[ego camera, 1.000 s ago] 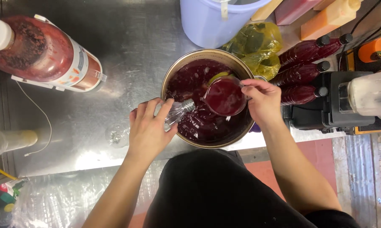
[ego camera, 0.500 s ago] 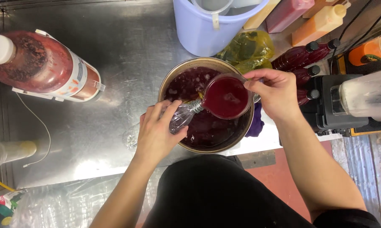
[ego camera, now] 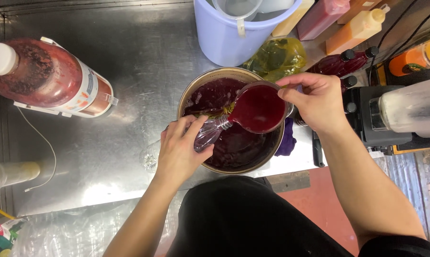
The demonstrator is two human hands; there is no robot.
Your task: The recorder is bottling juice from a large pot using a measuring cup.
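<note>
A round metal pot [ego camera: 194, 90] of dark red juice stands on the steel counter [ego camera: 129, 62] in front of me. My left hand [ego camera: 179, 151] grips a clear plastic bottle [ego camera: 210, 133], tilted with its neck over the pot. My right hand [ego camera: 317, 102] holds a clear jug [ego camera: 258, 108] full of the same red juice, its spout touching the bottle's mouth above the pot.
A large jar of red drink with a white cap [ego camera: 43, 76] lies at the left. Behind the pot stand a lilac bucket [ego camera: 234, 33], a yellow-green plastic bag [ego camera: 274, 57] and several filled bottles [ego camera: 348, 62]. A blender [ego camera: 395, 114] sits at the right.
My right hand lifted the jug out of the pot and brought its spout to the bottle's mouth. The bottle in my left hand rose slightly towards it.
</note>
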